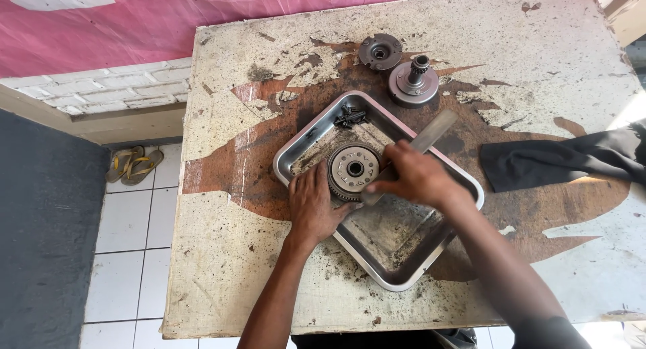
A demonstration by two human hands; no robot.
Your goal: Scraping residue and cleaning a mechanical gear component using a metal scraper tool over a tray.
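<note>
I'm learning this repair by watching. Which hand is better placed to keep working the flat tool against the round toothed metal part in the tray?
Right. The right hand has its grip on the flat grey metal tool; the left hand steadies the round toothed metal part in the steel tray.
</note>
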